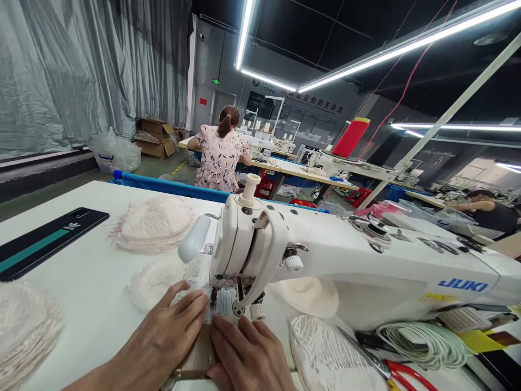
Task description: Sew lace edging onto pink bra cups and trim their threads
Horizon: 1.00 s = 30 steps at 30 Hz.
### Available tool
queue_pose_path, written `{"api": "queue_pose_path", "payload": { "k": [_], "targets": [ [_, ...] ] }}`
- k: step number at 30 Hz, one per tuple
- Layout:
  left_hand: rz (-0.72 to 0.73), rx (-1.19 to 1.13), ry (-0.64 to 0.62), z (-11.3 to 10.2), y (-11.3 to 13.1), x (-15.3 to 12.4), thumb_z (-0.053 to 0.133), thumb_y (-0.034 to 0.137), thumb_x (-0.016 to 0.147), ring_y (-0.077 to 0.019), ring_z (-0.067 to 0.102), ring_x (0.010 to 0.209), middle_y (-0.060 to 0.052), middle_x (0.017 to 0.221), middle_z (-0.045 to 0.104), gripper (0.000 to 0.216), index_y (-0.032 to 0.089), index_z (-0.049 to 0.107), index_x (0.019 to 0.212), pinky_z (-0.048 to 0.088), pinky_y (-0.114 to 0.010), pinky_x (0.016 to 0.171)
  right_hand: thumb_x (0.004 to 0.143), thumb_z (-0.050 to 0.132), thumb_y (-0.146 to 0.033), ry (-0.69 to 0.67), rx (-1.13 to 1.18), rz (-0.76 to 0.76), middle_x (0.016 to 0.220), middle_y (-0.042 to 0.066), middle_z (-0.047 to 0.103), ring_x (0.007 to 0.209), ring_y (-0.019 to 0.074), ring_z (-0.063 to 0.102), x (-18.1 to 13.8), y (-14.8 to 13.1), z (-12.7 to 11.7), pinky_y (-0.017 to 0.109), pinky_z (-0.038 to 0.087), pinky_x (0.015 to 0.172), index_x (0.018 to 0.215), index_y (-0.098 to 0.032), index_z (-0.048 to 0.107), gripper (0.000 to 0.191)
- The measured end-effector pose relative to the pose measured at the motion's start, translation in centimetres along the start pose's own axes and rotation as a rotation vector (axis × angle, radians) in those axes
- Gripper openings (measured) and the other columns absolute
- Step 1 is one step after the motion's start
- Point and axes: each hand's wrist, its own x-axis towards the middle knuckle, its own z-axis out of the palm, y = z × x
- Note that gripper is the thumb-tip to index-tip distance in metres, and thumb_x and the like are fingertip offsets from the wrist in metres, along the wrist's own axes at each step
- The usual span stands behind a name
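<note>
My left hand (163, 336) lies flat on the white table (81, 271), fingers stretched toward the needle of the white JUKI sewing machine (325, 255). My right hand (248, 355) rests flat beside it, fingers pointing at the presser foot (228, 304). Both hands press down a tan piece of material (199, 353) between them, just in front of the needle. A pale lace cup piece (158, 279) lies behind my left hand, partly under the machine head.
A stack of lace cups (154, 222) sits further back, another pile (22, 331) at the left edge. A dark phone (44, 241) lies at the left. Red-handled scissors (407, 374) and coiled cord (423, 342) lie right. A person in a floral dress (222, 152) works at another table.
</note>
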Motion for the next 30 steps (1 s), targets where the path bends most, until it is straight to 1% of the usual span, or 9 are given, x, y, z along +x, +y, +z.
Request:
{"api": "queue_pose_path", "payload": {
  "k": [5, 11, 14, 16, 18, 21, 24, 27, 30],
  "targets": [
    [-0.036, -0.062, -0.082, -1.3, -0.1, 1.1, 0.042, 0.008, 0.088, -0.0163, 0.058, 0.105, -0.006, 0.105, 0.067, 0.025, 0.015, 0.057, 0.106, 0.015, -0.037, 0.108, 0.098, 0.032, -0.04, -0.02, 0.005, -0.003, 0.098, 0.009, 0.069, 0.065, 0.0173, 0.057, -0.3, 0.2, 0.1, 0.03, 0.04, 0.056, 0.095, -0.015, 0.064, 0.041],
    [-0.102, -0.108, -0.16, -6.4, -3.0, 0.5, 0.043, 0.007, 0.09, -0.0171, 0.055, 0.111, -0.01, 0.117, 0.063, 0.029, 0.016, 0.048, 0.118, 0.018, -0.041, 0.104, 0.098, 0.035, -0.032, -0.058, 0.065, -0.013, 0.096, 0.008, 0.069, 0.071, 0.0181, 0.06, 0.2, 0.4, -0.7, 0.03, 0.042, 0.062, 0.099, -0.016, 0.063, 0.032],
    [-0.193, -0.069, -0.194, -8.8, -5.3, -1.5, 0.055, 0.015, 0.086, -0.0171, 0.062, 0.09, -0.003, 0.102, 0.067, 0.018, 0.021, 0.056, 0.103, 0.025, -0.04, 0.096, 0.097, 0.037, -0.033, -0.006, 0.093, -0.063, 0.086, 0.007, 0.069, 0.069, 0.0176, 0.059, 1.1, -0.4, -1.1, 0.03, 0.041, 0.061, 0.093, -0.016, 0.063, 0.031],
    [-0.227, -0.056, -0.201, -9.5, -5.8, -2.6, 0.048, 0.007, 0.085, -0.0127, 0.06, 0.072, 0.001, 0.087, 0.067, 0.017, 0.02, 0.058, 0.084, 0.031, -0.035, 0.086, 0.097, 0.036, -0.035, 0.006, 0.122, -0.13, 0.081, 0.006, 0.067, 0.07, 0.0177, 0.058, 2.1, -1.3, -1.4, 0.03, 0.04, 0.061, 0.09, -0.016, 0.061, 0.032],
    [-0.237, -0.059, -0.198, -9.9, -4.9, -3.3, 0.036, -0.004, 0.083, -0.0112, 0.055, 0.062, 0.003, 0.075, 0.063, 0.032, 0.019, 0.054, 0.068, 0.033, -0.031, 0.077, 0.096, 0.038, -0.042, -0.03, 0.147, -0.187, 0.088, 0.008, 0.067, 0.076, 0.0193, 0.057, 3.3, -2.6, -1.7, 0.032, 0.04, 0.066, 0.096, -0.015, 0.06, 0.034],
    [-0.244, -0.112, -0.205, -10.8, -1.6, -3.9, 0.031, -0.004, 0.083, -0.0128, 0.05, 0.061, 0.002, 0.07, 0.058, 0.034, 0.018, 0.05, 0.066, 0.033, -0.03, 0.073, 0.086, 0.052, -0.054, -0.152, 0.164, -0.179, 0.109, 0.012, 0.062, 0.095, 0.0233, 0.055, 5.2, -4.8, -1.9, 0.037, 0.04, 0.08, 0.11, -0.014, 0.054, 0.046],
    [-0.366, -0.338, -0.25, -12.9, 1.9, -4.9, 0.034, 0.008, 0.088, -0.014, 0.051, 0.065, 0.002, 0.072, 0.057, 0.025, 0.02, 0.051, 0.073, 0.035, -0.029, 0.073, 0.084, 0.063, -0.032, -0.341, 0.308, -0.067, 0.085, 0.003, 0.064, 0.082, 0.017, 0.056, 6.0, -6.8, -2.1, 0.036, 0.037, 0.084, 0.092, -0.017, 0.059, 0.017],
    [-0.684, -0.649, -0.384, -15.5, 4.8, -6.4, 0.052, 0.025, 0.082, -0.0156, 0.053, 0.072, 0.003, 0.082, 0.059, 0.008, 0.023, 0.056, 0.089, 0.038, -0.024, 0.066, 0.08, 0.067, -0.027, -0.569, 0.772, 0.148, 0.059, -0.006, 0.052, 0.058, 0.0086, 0.049, 5.3, -8.3, -3.4, 0.026, 0.04, 0.071, 0.071, -0.016, 0.058, 0.017],
    [-0.941, -0.988, -0.508, -17.0, 7.5, -7.7, 0.068, 0.037, 0.07, -0.0153, 0.049, 0.07, 0.004, 0.076, 0.058, 0.023, 0.022, 0.061, 0.085, 0.037, -0.021, 0.061, 0.068, 0.075, -0.046, -0.802, 1.302, 0.507, 0.057, -0.007, 0.049, 0.053, 0.0062, 0.044, 3.6, -9.2, -6.2, 0.018, 0.037, 0.053, 0.07, -0.013, 0.059, 0.036]
  ]
}}
